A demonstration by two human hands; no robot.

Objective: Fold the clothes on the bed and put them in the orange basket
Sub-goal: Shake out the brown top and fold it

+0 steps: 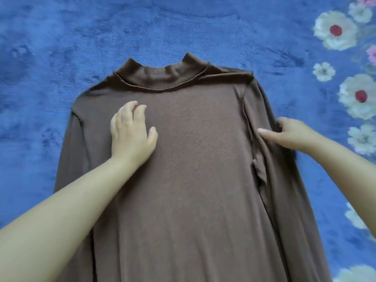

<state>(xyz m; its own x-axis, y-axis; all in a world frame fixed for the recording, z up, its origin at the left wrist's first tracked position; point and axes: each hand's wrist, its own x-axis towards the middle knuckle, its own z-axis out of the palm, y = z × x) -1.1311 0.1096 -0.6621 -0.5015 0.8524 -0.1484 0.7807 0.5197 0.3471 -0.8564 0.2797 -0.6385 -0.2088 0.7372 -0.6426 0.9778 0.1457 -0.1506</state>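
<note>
A brown long-sleeved top (193, 159) with a high collar lies flat on the bed, collar pointing away from me. My left hand (132, 131) rests palm down on its chest at the left, fingers apart. My right hand (291, 133) pinches the right sleeve near the armpit, thumb on top and fingers tucked under the fabric. The right sleeve lies folded along the body with wrinkles beside the seam. The left sleeve runs down the left side. The orange basket is not in view.
A blue plush blanket (101, 37) covers the bed all around the top. White flowers with red centres (335, 29) are printed along its right edge.
</note>
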